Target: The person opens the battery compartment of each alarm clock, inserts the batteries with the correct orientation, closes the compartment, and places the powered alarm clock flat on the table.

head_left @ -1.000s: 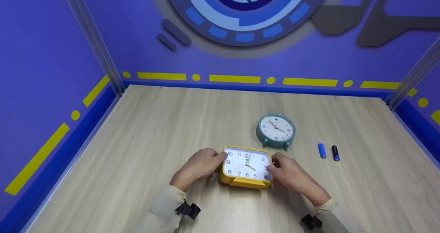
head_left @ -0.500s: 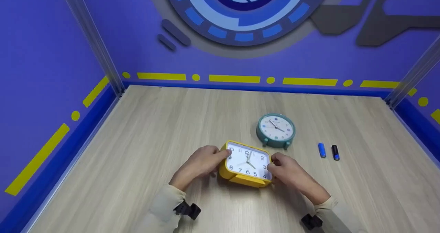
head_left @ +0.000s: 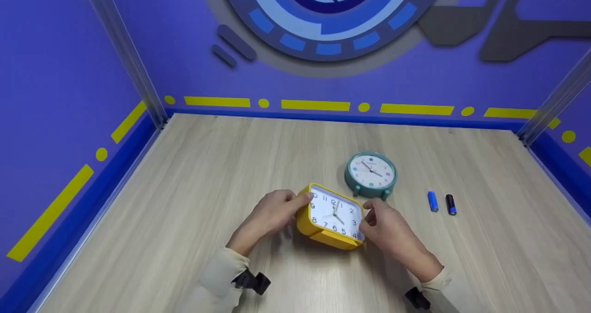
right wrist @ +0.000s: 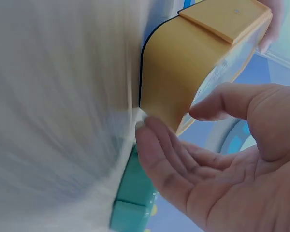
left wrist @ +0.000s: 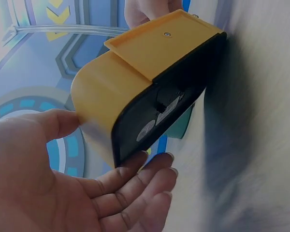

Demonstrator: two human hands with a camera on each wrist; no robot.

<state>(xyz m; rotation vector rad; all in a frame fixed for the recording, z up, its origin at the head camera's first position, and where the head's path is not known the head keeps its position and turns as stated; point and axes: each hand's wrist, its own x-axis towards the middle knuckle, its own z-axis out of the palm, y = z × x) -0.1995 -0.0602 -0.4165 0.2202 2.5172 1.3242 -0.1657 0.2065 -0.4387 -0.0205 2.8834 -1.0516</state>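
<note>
A yellow alarm clock (head_left: 333, 215) with a white face is tilted, its left end raised above the table and its right end lower. The left hand (head_left: 273, 215) grips its left end, thumb at the front rim and fingers behind, as the left wrist view shows with the clock's black back (left wrist: 154, 111). At the other end, the right hand (head_left: 388, 230) pinches the right edge. In the right wrist view its thumb is at the front rim and its fingers (right wrist: 159, 150) lie along the yellow side. Behind stands a round teal alarm clock (head_left: 370, 177).
On the table right of the teal clock lie a blue battery (head_left: 432, 201) and a black-and-blue battery (head_left: 450, 205). The wood-grain table (head_left: 221, 165) is bounded by blue printed panels (head_left: 175, 50) at the back and sides.
The yellow clock's left end has come up and the clock has tilted clockwise, its right end dropping slightly. The left hand has risen with it; the teal clock and batteries stay put.
</note>
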